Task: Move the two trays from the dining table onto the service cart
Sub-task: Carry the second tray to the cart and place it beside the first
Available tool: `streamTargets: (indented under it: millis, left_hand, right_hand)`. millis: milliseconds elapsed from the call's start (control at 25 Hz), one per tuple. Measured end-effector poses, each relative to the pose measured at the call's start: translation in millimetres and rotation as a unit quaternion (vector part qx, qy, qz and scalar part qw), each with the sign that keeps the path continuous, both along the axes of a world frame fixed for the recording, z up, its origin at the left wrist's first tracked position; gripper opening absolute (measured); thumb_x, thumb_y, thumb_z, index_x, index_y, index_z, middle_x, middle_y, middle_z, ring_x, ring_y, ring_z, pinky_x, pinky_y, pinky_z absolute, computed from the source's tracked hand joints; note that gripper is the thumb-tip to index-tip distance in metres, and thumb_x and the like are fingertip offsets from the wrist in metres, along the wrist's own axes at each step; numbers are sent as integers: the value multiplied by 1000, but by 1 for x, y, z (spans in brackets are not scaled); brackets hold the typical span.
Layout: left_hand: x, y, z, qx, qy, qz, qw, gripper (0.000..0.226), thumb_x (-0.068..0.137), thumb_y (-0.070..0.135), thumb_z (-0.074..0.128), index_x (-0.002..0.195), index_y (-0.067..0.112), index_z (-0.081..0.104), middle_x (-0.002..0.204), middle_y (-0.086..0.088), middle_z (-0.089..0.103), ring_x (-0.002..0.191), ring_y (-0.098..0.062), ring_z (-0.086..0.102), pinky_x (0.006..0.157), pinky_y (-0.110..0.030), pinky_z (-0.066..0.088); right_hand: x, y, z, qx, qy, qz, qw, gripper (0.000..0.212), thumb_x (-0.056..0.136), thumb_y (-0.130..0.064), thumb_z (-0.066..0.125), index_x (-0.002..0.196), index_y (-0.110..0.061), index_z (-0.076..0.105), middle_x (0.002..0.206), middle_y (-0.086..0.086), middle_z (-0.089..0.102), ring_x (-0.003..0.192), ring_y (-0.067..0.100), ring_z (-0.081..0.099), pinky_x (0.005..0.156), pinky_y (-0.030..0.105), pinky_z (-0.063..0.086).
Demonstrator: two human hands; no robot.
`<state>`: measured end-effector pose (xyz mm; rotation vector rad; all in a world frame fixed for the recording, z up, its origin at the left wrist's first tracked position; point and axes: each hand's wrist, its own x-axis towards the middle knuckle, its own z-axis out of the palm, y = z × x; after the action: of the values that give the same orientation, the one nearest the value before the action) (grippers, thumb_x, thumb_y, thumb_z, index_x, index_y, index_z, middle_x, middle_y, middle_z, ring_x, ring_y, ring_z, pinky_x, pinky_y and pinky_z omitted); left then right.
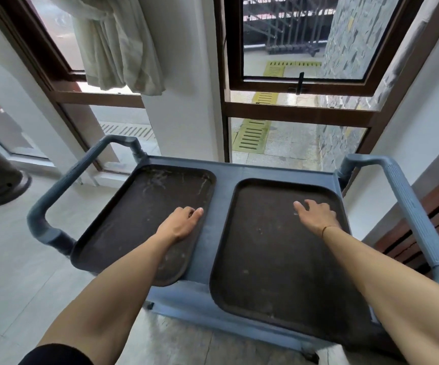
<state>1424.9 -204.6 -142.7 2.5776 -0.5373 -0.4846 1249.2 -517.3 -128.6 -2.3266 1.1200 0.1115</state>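
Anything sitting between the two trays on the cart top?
No. Between the left tray and right tray only a bare strip of the cart top shows in the head view.

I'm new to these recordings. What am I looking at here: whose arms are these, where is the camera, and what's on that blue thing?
There is one picture, from a camera worn on a person's head, looking down at their own bare arms. The blue thing is a service cart with a handle at each end. Two dark brown trays lie side by side on its top. The left hand rests flat on the left tray, the right hand on the right tray. Neither hand grips anything. Windows and a curtain stand behind.
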Motion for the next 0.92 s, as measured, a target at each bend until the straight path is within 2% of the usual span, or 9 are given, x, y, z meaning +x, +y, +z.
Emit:
streamTargets:
  millis: [120,280,480,720,920]
  left_hand:
    - [19,46,8,4,-18,-13,1000,63,98,59,35,129,11,61,128,-15,62,114,-31,60,99,-46,47]
    - [45,123,3,61,-34,-46,996,60,97,62,35,131,19,59,128,-11,55,121,-30,54,104,-46,43]
    - [74,204,-14,101,-43,-86,990,62,96,64,33,135,21,55,139,-9,47,127,-27,48,103,-48,43]
    - [83,252,-43,129,-48,-147,979,64,92,70,31,140,30,47,145,-5,43,130,-25,43,104,-49,41]
    - [73,267,-64,126,-103,-206,965,63,89,74,26,139,41,44,146,0,40,136,-24,37,112,-49,28]
  right_hand:
    - [24,46,2,-7,-9,16,1000,64,97,-60,32,150,-24,36,152,19,35,136,43,34,108,55,33]
    - [58,130,1,0,-12,64,998,63,97,-61,32,149,-27,36,154,15,32,139,41,30,108,55,33]
    - [89,227,-10,-30,-9,111,993,64,96,-63,30,149,-28,37,158,8,26,141,34,28,108,54,34]
    - [92,302,-36,-82,16,168,982,62,98,-61,28,150,-30,36,158,2,28,143,26,26,109,50,34]
    - [90,336,-68,-110,55,232,965,63,97,-63,24,151,-33,32,161,0,25,148,23,17,114,53,22]
